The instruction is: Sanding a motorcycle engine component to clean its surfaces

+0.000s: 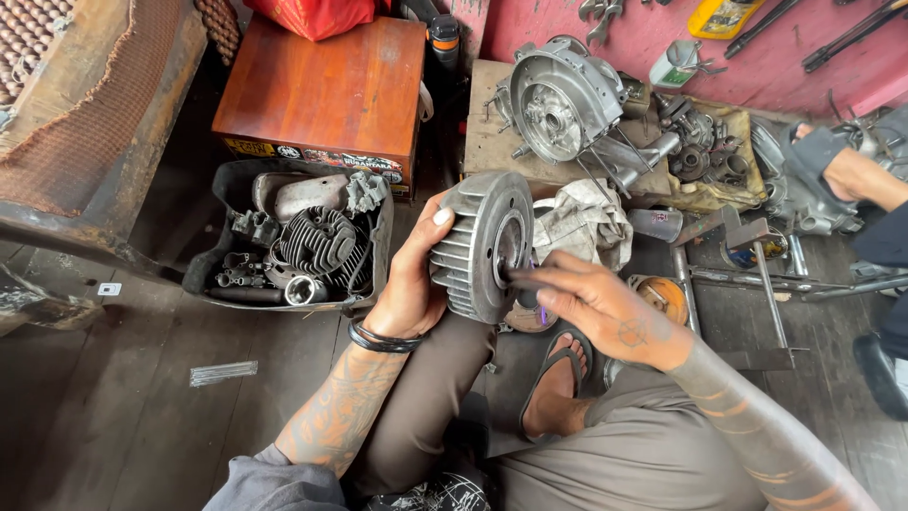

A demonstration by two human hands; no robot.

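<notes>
**One finned flywheel, two hands, parts all around**

One round, finned metal flywheel (482,244) sits raised over the person's lap, tipped on edge with its flat face toward the right. The left hand (411,284) wraps its ribbed rim from behind, fingers curled shut on it, thumb up on top. The right hand (591,303) hovers at the face, fingers loosely bent around a thin dark brush (525,277) whose tip meets the hub; how firmly it pinches is hard to make out.

On the plank floor stands one black tray (213,265) holding one finned cylinder (317,241) among smaller pieces too jumbled to count. One orange-brown wooden box (326,90) stands behind it. One engine casing (563,99) rests on a board, one crumpled rag (586,222) below it. One sandalled foot (558,378) shows between the knees. Another person's foot (832,161) is cut off at the right edge.
</notes>
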